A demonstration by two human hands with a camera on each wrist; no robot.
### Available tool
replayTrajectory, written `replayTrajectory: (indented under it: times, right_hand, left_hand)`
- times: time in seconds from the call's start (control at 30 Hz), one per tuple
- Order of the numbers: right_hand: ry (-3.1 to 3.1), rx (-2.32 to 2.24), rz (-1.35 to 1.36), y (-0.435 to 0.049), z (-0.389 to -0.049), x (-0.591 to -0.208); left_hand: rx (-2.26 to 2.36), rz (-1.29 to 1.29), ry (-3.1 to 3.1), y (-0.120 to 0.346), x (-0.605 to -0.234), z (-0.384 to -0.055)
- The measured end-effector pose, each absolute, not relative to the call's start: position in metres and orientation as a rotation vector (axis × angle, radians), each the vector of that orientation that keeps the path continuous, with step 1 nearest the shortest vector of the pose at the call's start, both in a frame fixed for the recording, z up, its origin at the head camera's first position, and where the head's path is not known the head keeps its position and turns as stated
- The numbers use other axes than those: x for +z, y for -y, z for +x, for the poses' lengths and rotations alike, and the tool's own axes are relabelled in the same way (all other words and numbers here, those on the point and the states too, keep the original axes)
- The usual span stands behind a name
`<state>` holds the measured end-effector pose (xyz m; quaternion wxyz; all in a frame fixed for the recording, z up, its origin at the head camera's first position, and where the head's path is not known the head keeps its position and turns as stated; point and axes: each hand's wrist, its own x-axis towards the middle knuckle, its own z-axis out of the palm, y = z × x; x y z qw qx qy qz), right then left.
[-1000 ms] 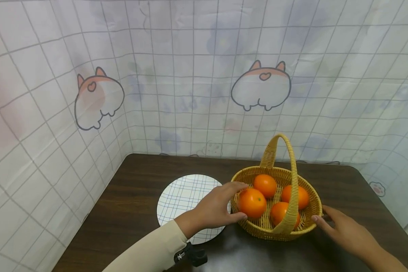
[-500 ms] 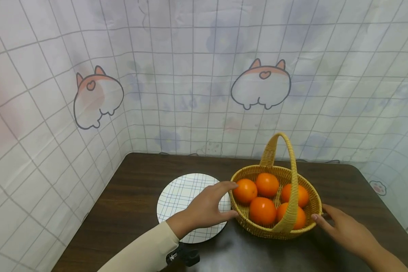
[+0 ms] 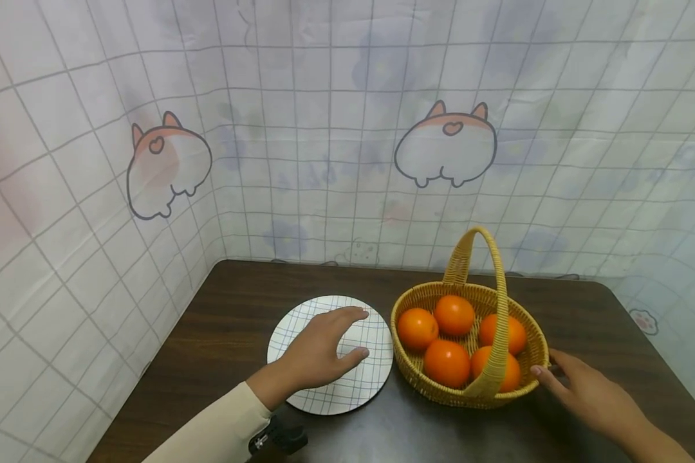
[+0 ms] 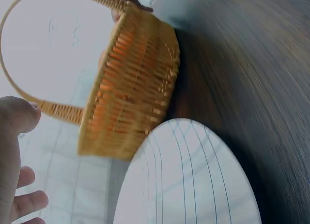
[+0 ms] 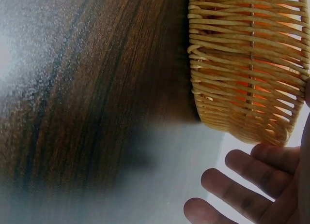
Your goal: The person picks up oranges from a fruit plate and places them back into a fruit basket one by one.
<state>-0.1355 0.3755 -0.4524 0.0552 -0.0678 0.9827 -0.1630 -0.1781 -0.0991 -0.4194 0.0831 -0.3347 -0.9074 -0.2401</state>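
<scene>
Over the round plate with a blue grid pattern [image 3: 359,379], my left hand [image 3: 313,352] hangs with its fingers spread, holding nothing. In the left wrist view the plate [image 4: 184,180] lies beyond the left thumb. To the right of the plate is a yellow wicker basket [image 3: 440,389] with a tall arched handle. Several oranges [image 3: 447,363] lie inside it; the handle partly covers two. My right hand [image 3: 596,395] touches the basket's right end, thumb at the rim. The right wrist view shows its other fingers [image 5: 237,185] extended, near the woven wall.
Basket and plate stand on a dark wood-grain table [image 3: 231,321]. A pale grid-patterned cloth [image 3: 324,161] with cartoon animals hangs behind it and along its left side. A black wrist mount [image 3: 278,437] sits below the left sleeve [image 3: 214,424].
My left hand released an orange in the left part of the basket, then drew back left over the plate. The oranges there shifted slightly. My right hand stayed at the basket.
</scene>
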Motion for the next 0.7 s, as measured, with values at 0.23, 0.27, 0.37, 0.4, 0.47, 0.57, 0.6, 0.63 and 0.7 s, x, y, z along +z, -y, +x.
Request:
replayTrajectory:
  times: [0.23, 0.27, 0.37, 0.4, 0.47, 0.57, 0.6, 0.63, 0.7]
  right_hand:
    - [-2.994, -0.462, -0.201, -0.375, -0.131, -0.451]
    - [-3.001, -0.455, -0.204, -0.375, -0.131, -0.45]
    - [-3.022, -0.435, -0.22, -0.375, -0.128, -0.45]
    - [-3.028, -0.43, -0.228, -0.375, -0.127, -0.449]
    - [-3.046, -0.415, -0.249, -0.375, -0.127, -0.448]
    - [-3.076, -0.395, -0.277, -0.376, -0.126, -0.446]
    - [-3.09, -0.389, -0.288, -0.376, -0.126, -0.446]
    - [-3.104, -0.384, -0.3, -0.377, -0.125, -0.446]
    - [-3.129, -0.376, -0.325, -0.378, -0.125, -0.445]
  left_hand:
    - [-0.603, -0.889, 2.706, 0.131, -0.423, -0.174]
    - [-0.588, -0.868, 2.71, 0.137, -0.424, -0.173]
    - [-0.558, -0.798, 2.72, 0.153, -0.427, -0.172]
    - [-0.55, -0.776, 2.725, 0.159, -0.427, -0.171]
    - [-0.527, -0.735, 2.74, 0.17, -0.428, -0.171]
    - [-0.487, -0.695, 2.758, 0.186, -0.429, -0.172]
    - [-0.469, -0.689, 2.762, 0.191, -0.429, -0.173]
    - [-0.453, -0.683, 2.764, 0.195, -0.428, -0.173]
    - [-0.409, -0.67, 2.772, 0.203, -0.428, -0.174]
